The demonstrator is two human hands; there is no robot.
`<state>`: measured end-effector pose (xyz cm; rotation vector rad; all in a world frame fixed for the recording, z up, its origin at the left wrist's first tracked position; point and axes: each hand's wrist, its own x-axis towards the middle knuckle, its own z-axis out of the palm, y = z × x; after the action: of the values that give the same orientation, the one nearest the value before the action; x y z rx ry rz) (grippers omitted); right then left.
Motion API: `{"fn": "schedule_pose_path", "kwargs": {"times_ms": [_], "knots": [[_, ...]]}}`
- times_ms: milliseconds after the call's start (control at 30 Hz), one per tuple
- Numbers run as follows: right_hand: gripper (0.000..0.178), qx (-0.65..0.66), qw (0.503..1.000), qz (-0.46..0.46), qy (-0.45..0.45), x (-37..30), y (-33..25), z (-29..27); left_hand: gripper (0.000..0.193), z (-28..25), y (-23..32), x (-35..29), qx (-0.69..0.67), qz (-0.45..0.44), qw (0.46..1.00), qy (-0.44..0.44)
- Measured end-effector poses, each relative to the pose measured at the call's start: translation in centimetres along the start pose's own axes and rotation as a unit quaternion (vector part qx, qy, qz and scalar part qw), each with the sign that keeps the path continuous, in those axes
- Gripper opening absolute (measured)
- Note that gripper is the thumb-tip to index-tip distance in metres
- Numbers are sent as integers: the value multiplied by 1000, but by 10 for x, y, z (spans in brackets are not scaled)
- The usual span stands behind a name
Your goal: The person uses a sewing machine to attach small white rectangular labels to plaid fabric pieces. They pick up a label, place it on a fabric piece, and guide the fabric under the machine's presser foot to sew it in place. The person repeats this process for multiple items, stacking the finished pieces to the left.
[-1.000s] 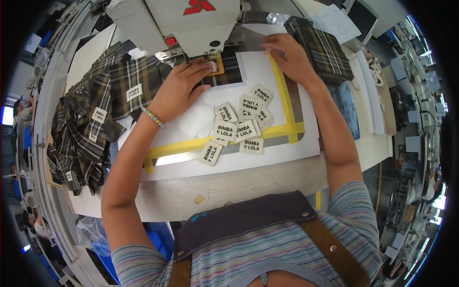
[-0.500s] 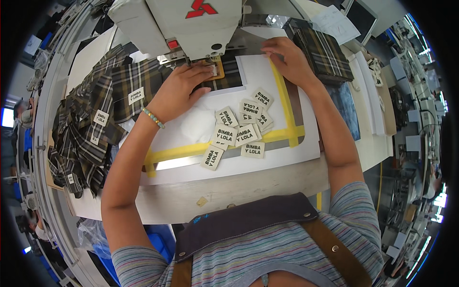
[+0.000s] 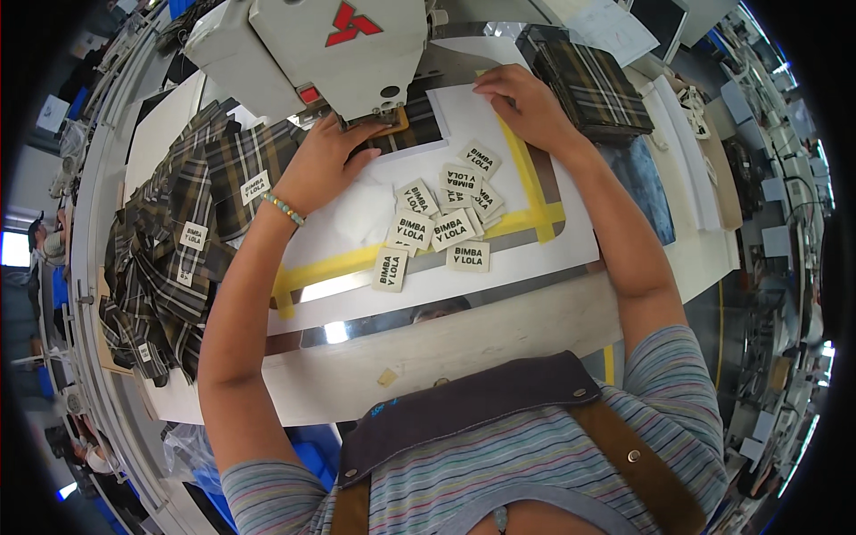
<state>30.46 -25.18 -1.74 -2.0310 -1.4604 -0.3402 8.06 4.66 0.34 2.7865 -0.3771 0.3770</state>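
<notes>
My left hand [image 3: 323,165] lies at the foot of a white sewing machine [image 3: 343,58], thumb apart from the other fingers. Its fingertips reach toward an orange presser frame [image 3: 400,120] and are partly hidden under the machine head. Dark plaid fabric [image 3: 417,132] shows beside that frame, within a cut-out of a white sheet with yellow tape [image 3: 528,183]. At the sheet's far right corner rests my right hand [image 3: 528,107], fingers loosely bent and nothing visible in them. Several cream square labels [image 3: 452,229] with dark print lie overlapped on the sheet between my forearms.
Crumpled plaid pieces with labels [image 3: 174,259] cover the left of the table. A stack of folded plaid fabric [image 3: 593,85] stands at the far right, near papers [image 3: 615,31]. A small tan scrap [image 3: 386,378] lies by the front edge. Blurred people are at the left rim.
The taped sheet and its labels have slid away from me toward the machine, exposing a shiny strip along the near side. Both hands stay near it; the view has shifted slightly.
</notes>
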Motion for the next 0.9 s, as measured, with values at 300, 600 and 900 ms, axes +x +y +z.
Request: {"fn": "schedule_pose_path", "kwargs": {"times_ms": [300,600,900], "knots": [[28,50,995,-84,-8,9,-38,0,42,-13,-8,-38,10,-43,998,54],[34,-36,983,-74,-163,18,-73,8,35,-23,-9,-53,20,-74,996,42],[27,-64,982,-45,-170,13,-77,-21,54,-4,10,-27,-81,-143,985,49]]}}
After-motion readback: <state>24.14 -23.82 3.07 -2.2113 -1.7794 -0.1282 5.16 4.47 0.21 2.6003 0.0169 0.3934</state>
